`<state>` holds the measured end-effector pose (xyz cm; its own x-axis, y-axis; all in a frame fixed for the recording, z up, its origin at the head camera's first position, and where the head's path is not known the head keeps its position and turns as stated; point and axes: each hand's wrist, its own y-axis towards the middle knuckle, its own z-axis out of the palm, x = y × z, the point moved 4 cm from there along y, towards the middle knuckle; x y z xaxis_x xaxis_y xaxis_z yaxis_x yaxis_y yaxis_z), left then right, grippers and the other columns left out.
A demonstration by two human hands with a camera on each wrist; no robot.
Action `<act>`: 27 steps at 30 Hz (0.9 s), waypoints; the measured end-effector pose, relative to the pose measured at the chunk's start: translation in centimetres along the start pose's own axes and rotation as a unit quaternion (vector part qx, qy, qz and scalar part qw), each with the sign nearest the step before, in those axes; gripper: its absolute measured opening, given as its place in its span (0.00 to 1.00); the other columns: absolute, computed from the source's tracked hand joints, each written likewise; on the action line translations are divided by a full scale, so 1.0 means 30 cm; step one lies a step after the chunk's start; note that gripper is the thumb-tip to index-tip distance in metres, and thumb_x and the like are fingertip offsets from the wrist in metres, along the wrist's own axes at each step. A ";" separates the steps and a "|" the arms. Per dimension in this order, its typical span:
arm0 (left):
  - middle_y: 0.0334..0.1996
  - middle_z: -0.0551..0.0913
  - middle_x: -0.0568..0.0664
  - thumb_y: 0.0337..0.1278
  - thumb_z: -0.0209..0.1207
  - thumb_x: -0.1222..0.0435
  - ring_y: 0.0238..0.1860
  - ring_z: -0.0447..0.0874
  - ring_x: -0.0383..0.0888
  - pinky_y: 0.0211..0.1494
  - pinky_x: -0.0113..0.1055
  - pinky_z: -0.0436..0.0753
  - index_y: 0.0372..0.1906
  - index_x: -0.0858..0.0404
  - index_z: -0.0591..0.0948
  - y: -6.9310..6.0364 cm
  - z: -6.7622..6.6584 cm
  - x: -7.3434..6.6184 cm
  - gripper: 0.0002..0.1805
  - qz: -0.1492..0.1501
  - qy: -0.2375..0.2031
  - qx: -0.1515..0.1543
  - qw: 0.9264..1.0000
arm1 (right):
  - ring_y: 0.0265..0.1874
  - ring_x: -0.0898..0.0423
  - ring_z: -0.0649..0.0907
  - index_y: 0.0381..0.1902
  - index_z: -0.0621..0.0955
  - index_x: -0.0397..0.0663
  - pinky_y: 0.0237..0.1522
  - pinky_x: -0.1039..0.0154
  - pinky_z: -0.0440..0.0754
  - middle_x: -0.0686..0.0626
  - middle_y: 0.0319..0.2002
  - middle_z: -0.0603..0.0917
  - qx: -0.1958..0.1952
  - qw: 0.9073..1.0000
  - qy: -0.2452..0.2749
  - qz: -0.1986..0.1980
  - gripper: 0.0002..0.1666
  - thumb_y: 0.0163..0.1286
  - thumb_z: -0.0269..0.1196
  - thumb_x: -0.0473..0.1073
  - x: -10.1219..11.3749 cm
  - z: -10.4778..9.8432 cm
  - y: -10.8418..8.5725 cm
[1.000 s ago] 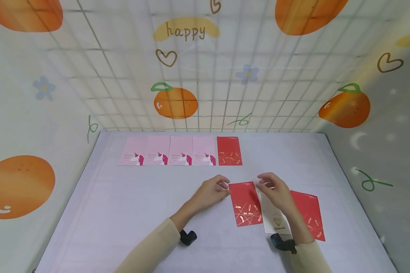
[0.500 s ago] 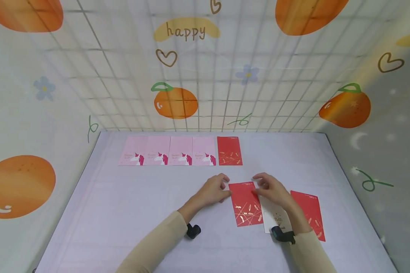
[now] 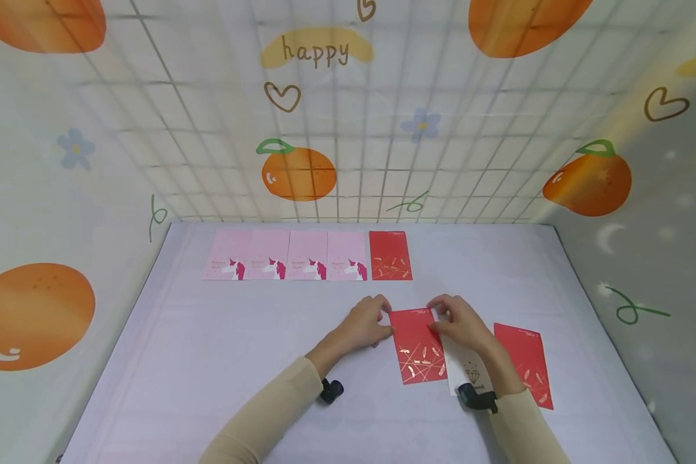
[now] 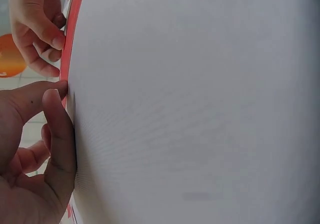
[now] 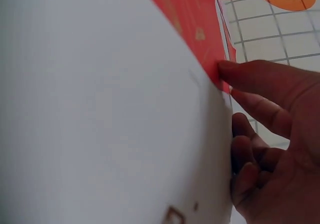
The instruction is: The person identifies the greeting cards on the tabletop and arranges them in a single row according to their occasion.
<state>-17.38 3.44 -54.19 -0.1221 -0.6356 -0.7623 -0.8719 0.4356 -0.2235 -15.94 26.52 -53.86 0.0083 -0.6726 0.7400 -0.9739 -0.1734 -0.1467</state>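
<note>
A red card [image 3: 419,351] with gold print lies slightly askew on the table. My left hand [image 3: 364,324] holds its upper left corner, thumb at the side edge and curled fingers by the top. At the upper right corner my right hand [image 3: 465,327] pinches it, the thumb [image 5: 237,71] on its face and the index finger at the edge. Under the right hand and wrist lies a white card [image 3: 466,370] with a diamond drawing, partly hidden. Another red card [image 3: 524,361] rests right of that forearm, which covers part of it.
Along the back of the table [image 3: 238,341] runs a row of pink unicorn cards [image 3: 307,254], ending in a red card [image 3: 390,256] at its right. Patterned curtains [image 3: 470,116] stand behind and on both sides.
My right hand has shifted left from over the white card onto the front red card's upper right corner. My left hand has closed in on its upper left corner. The cards stay put.
</note>
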 end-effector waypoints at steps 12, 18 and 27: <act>0.39 0.73 0.50 0.59 0.69 0.63 0.15 0.78 0.45 0.19 0.29 0.77 0.55 0.58 0.73 -0.008 0.001 -0.022 0.22 -0.001 -0.013 0.017 1.000 | 0.41 0.51 0.77 0.57 0.78 0.51 0.40 0.57 0.82 0.46 0.48 0.77 -0.007 1.000 -0.005 0.009 0.28 0.59 0.74 0.42 -0.004 0.002 -0.001; 0.39 0.73 0.49 0.59 0.69 0.64 0.13 0.77 0.44 0.16 0.29 0.76 0.51 0.57 0.74 -0.005 0.003 -0.023 0.19 0.018 -0.004 0.013 1.000 | 0.42 0.51 0.78 0.57 0.77 0.52 0.39 0.57 0.83 0.46 0.48 0.77 -0.004 1.000 -0.003 0.013 0.28 0.59 0.74 0.42 -0.002 0.000 -0.001; 0.38 0.75 0.46 0.56 0.70 0.62 0.31 0.74 0.37 0.27 0.28 0.78 0.49 0.58 0.80 -0.007 0.008 -0.022 0.17 0.037 0.056 -0.013 0.998 | 0.41 0.50 0.79 0.51 0.73 0.50 0.36 0.59 0.84 0.47 0.45 0.78 -0.026 1.000 -0.004 0.007 0.24 0.61 0.72 0.40 0.012 0.013 -0.001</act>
<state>-17.00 3.92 -53.78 -0.2386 -0.6702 -0.7028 -0.8698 0.4693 -0.1523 -15.82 25.99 -53.84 -0.0033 -0.6799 0.7333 -0.9845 -0.1262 -0.1215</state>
